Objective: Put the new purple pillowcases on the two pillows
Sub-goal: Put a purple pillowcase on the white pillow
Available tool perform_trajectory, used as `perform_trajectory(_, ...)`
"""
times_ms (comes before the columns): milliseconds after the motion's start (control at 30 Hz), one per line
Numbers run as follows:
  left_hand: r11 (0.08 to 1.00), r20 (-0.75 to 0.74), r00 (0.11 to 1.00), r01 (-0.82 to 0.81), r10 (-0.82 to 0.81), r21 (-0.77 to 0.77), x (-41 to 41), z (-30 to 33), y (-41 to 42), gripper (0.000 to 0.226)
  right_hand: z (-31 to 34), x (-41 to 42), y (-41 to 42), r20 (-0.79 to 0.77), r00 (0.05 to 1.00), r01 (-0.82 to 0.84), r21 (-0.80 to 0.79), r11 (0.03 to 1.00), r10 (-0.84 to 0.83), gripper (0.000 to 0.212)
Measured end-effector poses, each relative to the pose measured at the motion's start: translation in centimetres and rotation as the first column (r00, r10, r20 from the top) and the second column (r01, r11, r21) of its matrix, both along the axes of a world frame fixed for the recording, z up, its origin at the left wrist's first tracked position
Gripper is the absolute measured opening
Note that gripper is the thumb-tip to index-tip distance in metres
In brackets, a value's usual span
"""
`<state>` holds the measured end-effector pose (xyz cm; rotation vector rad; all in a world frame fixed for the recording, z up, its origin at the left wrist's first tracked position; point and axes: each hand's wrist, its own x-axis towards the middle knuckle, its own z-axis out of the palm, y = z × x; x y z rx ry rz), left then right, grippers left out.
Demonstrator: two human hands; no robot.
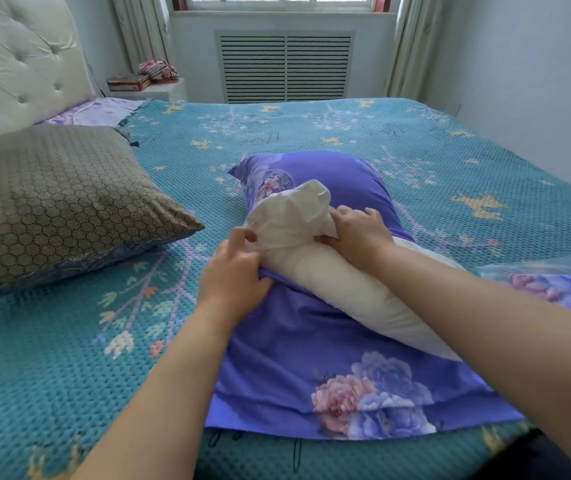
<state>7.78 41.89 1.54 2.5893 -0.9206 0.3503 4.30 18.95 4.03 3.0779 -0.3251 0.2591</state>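
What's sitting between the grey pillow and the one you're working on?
Nothing: only bare teal bedspread lies between the grey pillow and the white pillow, whose purple pillowcase is half on, in the head view.

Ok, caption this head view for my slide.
Both hands, left hand and right hand, work a white pillow into a purple pillowcase.

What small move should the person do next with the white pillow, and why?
Probably push the bunched end of the white pillow deeper into the purple pillowcase. The left hand grips the case's opening edge, the right hand presses on the pillow, and much of the pillow lies outside the case.
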Motion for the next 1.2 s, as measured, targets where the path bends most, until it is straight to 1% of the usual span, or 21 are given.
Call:
perform_trajectory(67,0.996,0.112,0.991,0.073,-0.067,-0.046,-0.5,0.5,-0.9,0.022,-0.1,-0.8,0.7,0.032,0.996,-0.079,-0.137,0.987,0.084,0.035)
perform_trajectory(133,0.989,0.185,0.976,0.131,-0.115,-0.073,-0.8,1.0,-1.4,0.026,-0.7,-1.6,1.6,0.203,0.928,-0.249,-0.281,0.927,0.311,0.040)
perform_trajectory(167,0.983,0.210,0.967,0.163,-0.143,-0.084,-0.9,1.2,-1.5,0.027,-1.0,-2.1,2.1,0.222,0.892,-0.313,-0.326,0.892,0.394,0.043)
perform_trajectory(200,0.977,0.224,0.960,0.195,-0.170,-0.092,-1.0,1.3,-1.7,0.026,-1.4,-2.3,2.6,0.183,0.885,-0.356,-0.323,0.877,0.427,0.045)
perform_trajectory(267,0.964,0.230,0.947,0.251,-0.226,-0.088,-1.5,1.4,-1.8,0.022,-1.7,-2.8,3.5,-0.015,0.917,-0.391,-0.235,0.890,0.399,0.040)
perform_trajectory(300,0.959,0.231,0.942,0.270,-0.245,-0.083,-1.7,1.5,-1.8,0.021,-1.8,-2.9,4.0,-0.077,0.920,-0.392,-0.221,0.893,0.384,0.037)
perform_trajectory(367,0.952,0.241,0.932,0.297,-0.270,-0.081,-1.9,1.5,-1.6,0.019,-2.1,-3.6,4.7,-0.063,0.893,-0.447,-0.229,0.865,0.445,0.031)
perform_trajectory(467,0.938,0.275,0.915,0.333,-0.297,-0.095,-2.1,1.7,-1.5,0.018,-2.4,-4.8,4.7,0.061,0.839,-0.514,-0.241,0.823,0.541,0.033)
perform_trajectory(567,0.920,0.258,0.910,0.367,-0.323,-0.141,-2.1,1.5,-1.9,0.014,-2.1,-5.8,4.2,-0.030,0.849,-0.518,-0.236,0.822,0.527,0.035)
perform_trajectory(667,0.915,0.117,0.930,0.366,-0.350,-0.173,-2.1,1.4,-2.1,0.006,-1.6,-6.6,3.9,-0.030,0.860,-0.507,-0.140,0.850,0.509,0.043)
perform_trajectory(733,0.913,0.009,0.936,0.345,-0.351,-0.219,-2.2,1.2,-2.0,0.011,-1.4,-7.1,3.4,0.003,0.881,-0.473,0.000,0.881,0.473,0.036)
perform_trajectory(767,0.915,-0.032,0.940,0.322,-0.340,-0.245,-2.2,1.1,-1.9,0.014,-1.3,-7.5,3.1,0.044,0.894,-0.448,0.078,0.891,0.446,0.032)
perform_trajectory(833,0.925,-0.116,0.943,0.274,-0.312,-0.264,-2.3,1.2,-1.8,0.017,-1.1,-8.4,2.5,0.155,0.934,-0.358,0.363,0.860,0.323,0.034)
perform_trajectory(867,0.934,-0.152,0.941,0.260,-0.302,-0.246,-2.3,1.1,-1.8,0.014,-1.0,-8.8,2.3,0.174,0.953,-0.304,0.531,0.791,0.250,0.047)
perform_trajectory(900,0.943,-0.181,0.939,0.252,-0.293,-0.218,-2.3,1.0,-1.8,0.012,-0.7,-9.3,2.4,0.187,0.957,-0.291,0.618,0.730,0.223,0.063)
perform_trajectory(933,0.954,-0.225,0.934,0.240,-0.278,-0.182,-2.2,1.1,-1.8,0.020,-0.6,-9.5,2.4,0.201,0.947,-0.320,0.625,0.712,0.249,0.075)
perform_trajectory(967,0.961,-0.268,0.925,0.237,-0.268,-0.145,-2.1,1.1,-1.7,0.028,-0.3,-9.8,2.9,0.198,0.937,-0.349,0.540,0.766,0.288,0.078)
perform_trajectory(1033,0.957,-0.315,0.904,0.268,-0.289,-0.110,-1.8,1.3,-1.4,0.032,0.0,-9.6,3.6,0.111,0.935,-0.354,0.358,0.864,0.337,0.071)
perform_trajectory(1100,0.942,-0.321,0.889,0.334,-0.328,-0.038,-2.0,2.1,-1.3,0.022,1.2,-8.8,3.9,-0.052,0.953,-0.272,0.292,0.917,0.300,0.065)
perform_trajectory(1133,0.934,-0.290,0.898,0.355,-0.330,0.035,-2.2,2.4,-1.4,0.018,1.8,-8.1,4.0,-0.131,0.955,-0.222,0.276,0.935,0.266,0.057)
perform_trajectory(1200,0.920,-0.119,0.945,0.324,-0.305,0.218,-2.5,3.2,-1.9,0.018,3.0,-6.8,4.4,-0.261,0.930,-0.172,0.307,0.936,0.257,0.023)
